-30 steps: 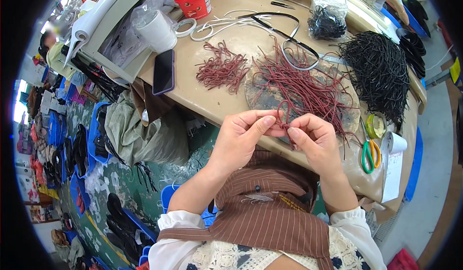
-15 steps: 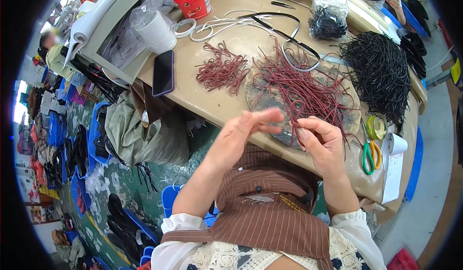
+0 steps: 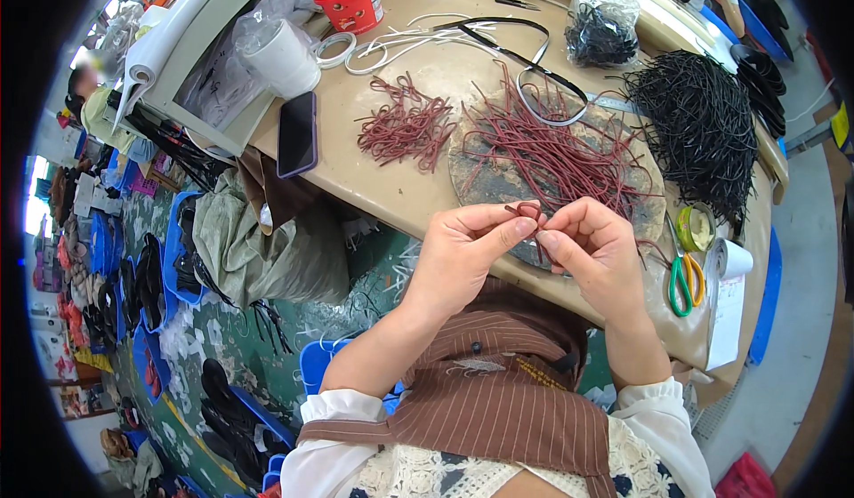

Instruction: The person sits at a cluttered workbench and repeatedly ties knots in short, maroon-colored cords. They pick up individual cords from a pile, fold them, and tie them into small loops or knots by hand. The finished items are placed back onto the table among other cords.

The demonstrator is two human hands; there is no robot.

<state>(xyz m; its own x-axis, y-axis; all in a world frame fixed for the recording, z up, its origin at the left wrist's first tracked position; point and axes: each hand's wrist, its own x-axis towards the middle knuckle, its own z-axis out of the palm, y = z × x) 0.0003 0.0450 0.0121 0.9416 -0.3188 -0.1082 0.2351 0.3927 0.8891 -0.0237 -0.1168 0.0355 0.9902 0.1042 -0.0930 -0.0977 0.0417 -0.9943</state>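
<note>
Both my hands meet at the near edge of the table, pinching one dark red cord that bends in a small loop between the fingertips. My left hand has thumb and forefinger closed on it, and my right hand grips it just beside. Beyond them a tangle of dark red cords lies across a round, worn grey board. To its left is a smaller heap of red cords, shorter and curled. The exact form of the loop is partly hidden by my fingers.
Right of the board lie a black cord bundle, a green tape roll, scissors with green and orange handles, and a paper roll. A phone, red bucket and white cords are at the left and back.
My left hand, open and apart before, has moved right and closed on the cord beside my right hand. My right hand keeps its pinch.
</note>
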